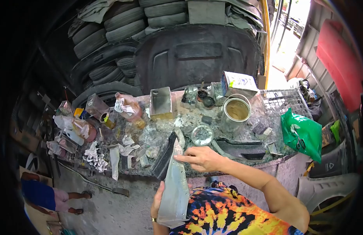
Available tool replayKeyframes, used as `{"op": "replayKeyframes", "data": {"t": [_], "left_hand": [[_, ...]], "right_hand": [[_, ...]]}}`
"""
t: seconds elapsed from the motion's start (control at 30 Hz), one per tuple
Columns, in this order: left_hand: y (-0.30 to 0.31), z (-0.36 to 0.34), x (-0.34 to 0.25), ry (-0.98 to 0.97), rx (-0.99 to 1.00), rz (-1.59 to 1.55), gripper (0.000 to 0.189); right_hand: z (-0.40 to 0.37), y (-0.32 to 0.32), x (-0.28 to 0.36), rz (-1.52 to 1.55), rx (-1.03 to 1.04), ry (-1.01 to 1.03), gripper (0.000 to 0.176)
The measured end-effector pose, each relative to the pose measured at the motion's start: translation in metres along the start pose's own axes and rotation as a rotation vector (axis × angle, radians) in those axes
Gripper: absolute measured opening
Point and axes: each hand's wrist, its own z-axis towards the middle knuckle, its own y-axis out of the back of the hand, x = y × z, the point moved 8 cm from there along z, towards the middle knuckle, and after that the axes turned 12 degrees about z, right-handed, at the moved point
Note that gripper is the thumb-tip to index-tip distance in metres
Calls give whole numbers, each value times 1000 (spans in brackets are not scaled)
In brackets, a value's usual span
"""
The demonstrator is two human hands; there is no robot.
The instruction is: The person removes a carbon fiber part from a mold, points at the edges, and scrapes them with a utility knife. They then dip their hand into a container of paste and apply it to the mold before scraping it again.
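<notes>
My left hand (157,203) grips the lower edge of a long grey tapered panel piece (174,188), held upright with its tip leaning on the front edge of the workbench (197,170). My right hand (200,158) rests on the upper part of that piece, fingers stretched flat to the left. A black curved trim part (165,154) lies just left of the tip. Directly behind my right hand sits a round tin lid (201,134).
An open metal can (235,114), a square tin (161,103), bottles (128,106), crumpled rags (94,156) and a cardboard box (238,84) crowd the bench. A green bag (302,133) hangs right. Stacked tyres (111,35) and a black fender liner (195,55) stand behind. Another person's legs (56,197) are at lower left.
</notes>
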Motion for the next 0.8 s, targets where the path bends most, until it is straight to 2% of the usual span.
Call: {"op": "replayKeyframes", "data": {"t": [0.1, 0.27, 0.33, 0.4, 0.43, 0.53, 0.63, 0.73, 0.8], "left_hand": [[2, 3, 2, 13, 14, -44, 80], [9, 4, 4, 34, -14, -48, 81], [9, 5, 4, 40, -8, -65, 80], [7, 7, 5, 37, 20, -78, 79], [8, 7, 4, 36, 20, -80, 79], [11, 7, 5, 56, 0, -61, 78], [8, 7, 5, 57, 6, -55, 78], [8, 5, 4, 49, -10, -37, 78], [10, 4, 5, 51, -31, -30, 78]], "right_hand": [[-2, -2, -4, 64, 9, 6, 67], [-18, -24, 5, 254, 238, -31, 69], [-14, -19, 3, 288, 214, -49, 68], [-13, -15, -11, 251, 122, -153, 69], [-16, -17, -6, 285, 110, -63, 72], [-18, -27, 1, 220, 222, -60, 74], [-11, -17, -4, 185, 141, -76, 73], [-14, -29, 3, 213, 240, -52, 71], [-12, -23, 0, 225, 211, -71, 71]]}}
